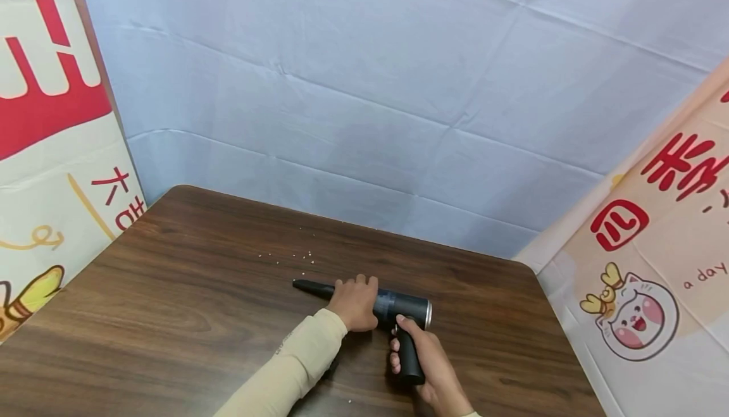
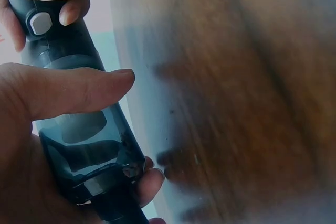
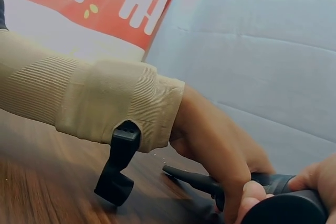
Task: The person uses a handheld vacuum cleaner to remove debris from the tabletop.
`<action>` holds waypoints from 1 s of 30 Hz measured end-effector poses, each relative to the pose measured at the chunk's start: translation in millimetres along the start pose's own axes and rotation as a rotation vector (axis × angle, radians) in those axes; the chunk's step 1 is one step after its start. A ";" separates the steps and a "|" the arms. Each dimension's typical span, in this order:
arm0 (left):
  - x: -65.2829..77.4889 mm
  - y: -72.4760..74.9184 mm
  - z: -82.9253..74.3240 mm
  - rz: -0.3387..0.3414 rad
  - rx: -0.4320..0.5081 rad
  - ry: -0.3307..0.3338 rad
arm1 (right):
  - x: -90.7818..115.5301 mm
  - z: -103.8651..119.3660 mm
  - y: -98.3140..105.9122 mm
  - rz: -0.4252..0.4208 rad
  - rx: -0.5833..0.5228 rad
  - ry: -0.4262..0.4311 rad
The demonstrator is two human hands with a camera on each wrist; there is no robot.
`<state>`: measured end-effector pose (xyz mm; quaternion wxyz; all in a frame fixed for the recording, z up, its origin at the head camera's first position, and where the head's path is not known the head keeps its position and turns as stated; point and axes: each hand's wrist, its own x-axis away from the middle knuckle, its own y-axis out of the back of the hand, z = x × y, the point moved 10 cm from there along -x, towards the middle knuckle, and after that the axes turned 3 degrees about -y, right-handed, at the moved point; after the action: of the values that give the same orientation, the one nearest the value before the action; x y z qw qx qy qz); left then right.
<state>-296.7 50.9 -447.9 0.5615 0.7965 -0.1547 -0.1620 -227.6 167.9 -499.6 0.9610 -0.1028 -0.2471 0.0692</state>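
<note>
A black handheld vacuum cleaner [image 1: 418, 308] with a silver-rimmed end lies across the view just over the wooden table, its narrow nozzle [image 1: 310, 286] pointing left. My left hand [image 1: 354, 303] grips the front of its body, where the nozzle joins. In the left wrist view the thumb lies over the see-through dust cup [image 2: 84, 148], and a silver button [image 2: 41, 23] shows above it. With curled fingers my right hand [image 1: 433, 357] holds the handle [image 1: 409, 357]. Small white crumbs [image 1: 304, 257] are scattered on the table beyond the nozzle.
The dark wooden table [image 1: 171, 303] has rounded far corners. Behind it hangs a pale cloth [image 1: 342, 88], with printed sheets at the left [image 1: 51, 119] and right [image 1: 638, 316]. A single crumb [image 1: 350, 401] lies near the front. A black clip [image 3: 118, 166] hangs on the left sleeve.
</note>
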 end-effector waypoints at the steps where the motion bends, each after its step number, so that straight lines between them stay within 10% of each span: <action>1: 0.0 0.6 0.3 -0.001 -0.005 -0.002 | 0.1 0.4 -0.6 -0.002 0.000 0.005; 30: -5.5 0.2 -4.2 0.011 -0.014 -0.115 | 10.0 -10.0 -7.1 -0.145 -0.082 0.030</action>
<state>-299.9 56.8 -445.9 0.5582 0.7812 -0.1898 -0.2054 -213.4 161.2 -501.9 0.9620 -0.1250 -0.2423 -0.0125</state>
